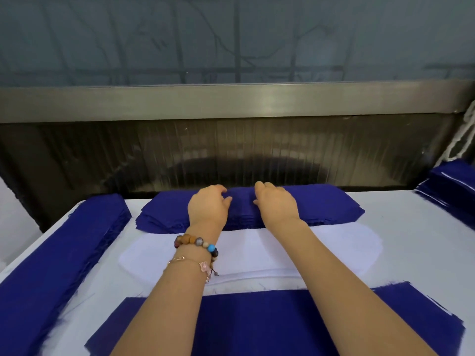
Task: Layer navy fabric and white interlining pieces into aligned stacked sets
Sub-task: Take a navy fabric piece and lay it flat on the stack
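**Reaching for the next navy ply**

Both hands are on the far stack [326, 206] of navy fabric at the back of the desk [411, 242]. The left hand [208, 206] and right hand [279, 205] sit side by side near the stack's middle, a small gap between them. The fingers [218, 188] of both hands curl down onto the top ply, thumbs turned inward toward each other. Whether they already pinch a ply or only rest on it cannot be told, as the fingertips are hidden behind the knuckles.

Just behind the wrists, nearer the person, lies a white interlining [257, 250] piece, flat and bare. Under the forearms, closer still, is a navy piece [257, 322]. More navy fabric is piled well out to the left of the fingers in a left stack [64, 253], and well out to the right in a right stack [452, 191].

The step in hand looks like taking one navy ply to lay over the interlining. The next move calls for separating a single ply from the stack, since the cut edges are frayed and plies may cling. It then has to be drawn back toward the person and its outline squared to the white piece.
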`<state>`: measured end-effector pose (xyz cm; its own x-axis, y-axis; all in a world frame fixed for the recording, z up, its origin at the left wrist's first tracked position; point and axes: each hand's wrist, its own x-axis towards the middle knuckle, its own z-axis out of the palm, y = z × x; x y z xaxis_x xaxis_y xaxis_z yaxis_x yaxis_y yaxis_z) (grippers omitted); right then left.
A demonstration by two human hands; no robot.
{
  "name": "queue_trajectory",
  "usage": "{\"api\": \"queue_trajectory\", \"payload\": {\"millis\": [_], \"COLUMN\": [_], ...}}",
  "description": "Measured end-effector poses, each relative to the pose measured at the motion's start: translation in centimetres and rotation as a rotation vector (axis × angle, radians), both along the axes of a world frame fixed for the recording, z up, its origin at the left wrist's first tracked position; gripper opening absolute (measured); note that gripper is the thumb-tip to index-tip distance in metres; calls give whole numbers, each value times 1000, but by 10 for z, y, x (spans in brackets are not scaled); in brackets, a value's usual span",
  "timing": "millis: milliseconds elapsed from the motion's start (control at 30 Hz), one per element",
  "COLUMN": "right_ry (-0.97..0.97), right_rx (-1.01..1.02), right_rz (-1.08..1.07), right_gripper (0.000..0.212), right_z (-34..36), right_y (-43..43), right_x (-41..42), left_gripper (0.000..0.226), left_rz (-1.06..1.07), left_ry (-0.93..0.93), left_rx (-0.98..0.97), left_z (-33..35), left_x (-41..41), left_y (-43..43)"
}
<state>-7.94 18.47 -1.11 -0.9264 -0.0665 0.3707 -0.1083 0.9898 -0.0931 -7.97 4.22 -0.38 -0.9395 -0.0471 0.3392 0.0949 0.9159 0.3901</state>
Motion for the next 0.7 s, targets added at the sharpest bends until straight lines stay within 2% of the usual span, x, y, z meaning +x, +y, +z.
{"api": "queue_trajectory", "payload": {"millis": [100,200,333,500,700], "right_ry": [-29,-34,-54,-39,-21], "right_rx": [-82,-95,-133,-192,-126], "right_rz": [11,3,10,9,-25], "right_gripper": [24,37,42,28,17], "right_z": [-1,-3,-3,-4,-5], "right_y": [7,9,13,18,10], "right_x": [-3,-4,-4,-5,-2], "left_gripper": [37,43,46,35,21], "left_rz": [32,45,49,18,5], "left_ry": [-3,38,49,49,140], "left_rx": [46,-75,-166,-146,-169], "left_z": [-9,-16,-20,-20,-19], "left_x": [-6,-8,-5,-2,-3], "left_y": [-6,2,11,11,8]}}
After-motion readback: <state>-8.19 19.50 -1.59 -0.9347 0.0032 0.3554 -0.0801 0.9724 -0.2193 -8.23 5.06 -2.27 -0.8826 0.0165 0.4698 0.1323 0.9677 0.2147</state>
